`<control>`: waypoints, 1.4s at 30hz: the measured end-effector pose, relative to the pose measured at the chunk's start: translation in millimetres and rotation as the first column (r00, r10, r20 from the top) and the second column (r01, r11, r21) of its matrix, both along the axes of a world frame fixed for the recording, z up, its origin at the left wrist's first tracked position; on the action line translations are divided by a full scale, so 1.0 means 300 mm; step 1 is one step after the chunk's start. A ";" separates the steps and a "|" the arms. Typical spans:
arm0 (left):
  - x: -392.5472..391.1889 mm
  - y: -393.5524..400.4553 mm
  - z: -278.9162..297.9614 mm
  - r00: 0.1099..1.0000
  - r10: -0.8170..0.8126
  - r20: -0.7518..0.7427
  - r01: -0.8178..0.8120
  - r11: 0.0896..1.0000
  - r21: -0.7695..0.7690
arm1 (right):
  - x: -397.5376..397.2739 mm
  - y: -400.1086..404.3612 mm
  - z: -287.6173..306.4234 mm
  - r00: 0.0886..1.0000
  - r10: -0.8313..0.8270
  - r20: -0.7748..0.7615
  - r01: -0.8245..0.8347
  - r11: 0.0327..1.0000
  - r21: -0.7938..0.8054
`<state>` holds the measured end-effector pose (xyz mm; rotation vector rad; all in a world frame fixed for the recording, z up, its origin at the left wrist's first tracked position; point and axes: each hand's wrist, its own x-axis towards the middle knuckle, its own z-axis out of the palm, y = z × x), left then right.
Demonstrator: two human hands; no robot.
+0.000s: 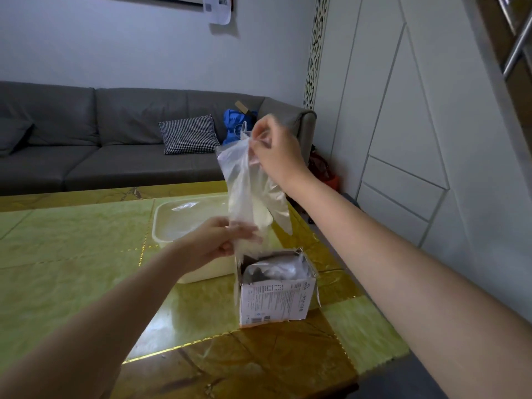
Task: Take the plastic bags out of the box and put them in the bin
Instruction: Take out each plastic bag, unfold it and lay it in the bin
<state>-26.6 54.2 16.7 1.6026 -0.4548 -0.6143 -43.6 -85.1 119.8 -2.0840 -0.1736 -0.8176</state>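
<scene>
bin (169, 226): right side and near wall masked by plastic bag (253, 191) and left hand (218, 243).
box (275, 289): printed text too small to be read; contents indistinct.
sofa (115, 139): cut off at left edge.

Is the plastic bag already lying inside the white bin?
No, both hands hold the plastic bag stretched upright above the box, beside the bin.

Dim rm, soft blur, glare on table (86, 240), edges warped
</scene>
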 end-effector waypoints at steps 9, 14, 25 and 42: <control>0.217 0.236 0.028 0.913 0.396 -0.101 -0.408 0.880 -0.241 | 0.126 -0.084 -0.139 0.960 -0.011 -0.280 0.091 0.957 0.276; 0.324 0.263 0.010 0.744 0.555 0.372 -0.647 0.738 0.194 | 0.198 -0.055 -0.231 0.849 0.168 -0.500 0.004 0.946 0.324; 0.383 0.107 -0.051 0.712 -0.454 0.536 -0.326 0.462 0.825 | 0.266 -0.028 -0.326 0.695 -0.216 -0.686 -0.166 0.880 -0.445; 0.298 0.076 0.010 0.543 -0.081 0.836 -0.468 0.798 0.381 | 0.229 -0.020 -0.280 0.814 -0.106 -0.571 -0.152 0.910 -0.386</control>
